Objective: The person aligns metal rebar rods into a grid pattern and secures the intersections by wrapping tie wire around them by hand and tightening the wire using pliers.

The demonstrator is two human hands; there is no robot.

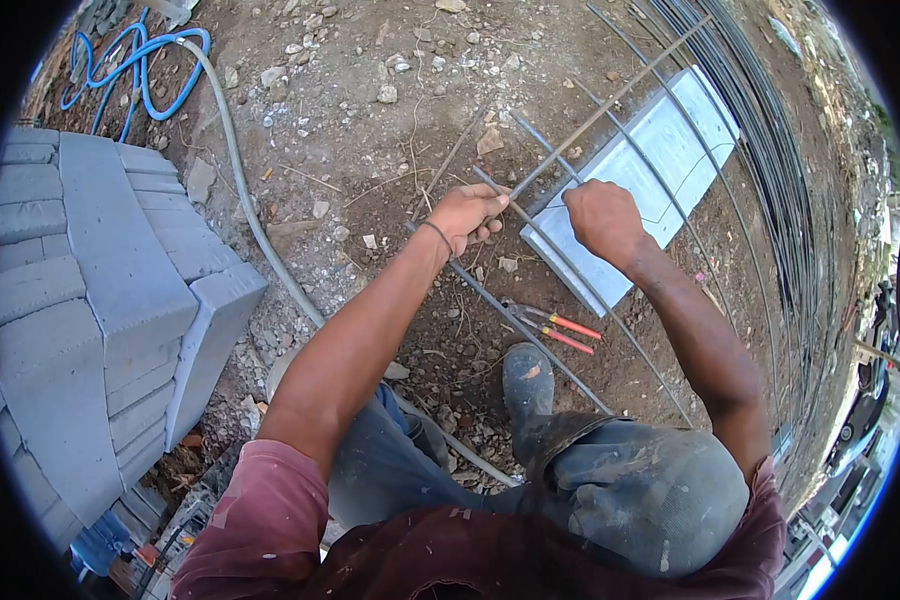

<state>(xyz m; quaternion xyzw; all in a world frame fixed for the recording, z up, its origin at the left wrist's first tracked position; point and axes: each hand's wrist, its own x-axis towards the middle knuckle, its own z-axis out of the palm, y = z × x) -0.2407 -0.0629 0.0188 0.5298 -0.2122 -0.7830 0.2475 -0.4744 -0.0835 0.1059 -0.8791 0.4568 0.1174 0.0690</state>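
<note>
While stony bare earth [330,110] spreads beneath everything, a tall stack of grey concrete blocks [130,260] fills the person's left side, well apart from the hands. A long bundle of thin steel rebar [760,105] curves along the far right, beyond the right hand. Nearer in, a pale rectangular slab [665,140] lies slantwise on the ground, its middle partly covered by the right forearm and fist. Above it several bars cross in an open lattice: one straight crossbar [612,105] runs from the left fingertips away to the upper right, passing in front of the right hand, over bars that stretch back toward the person's knees. A grey hose [235,175] trails down between the blocks and the left arm, with a tangle of blue hose [142,65] at its far end. A rubber boot [528,380] stands just below the lattice. The left hand [470,215] has its fingers curled, thumb and forefinger pinching the crossbar's near end where it meets a lengthwise bar [555,254]. The right hand [605,220] is closed in a fist beside another bar; what it grips cannot be told. Red-handled pincers [567,343] lie on the earth below and between both hands. A thin dark band [437,235] circles the left wrist.
</note>
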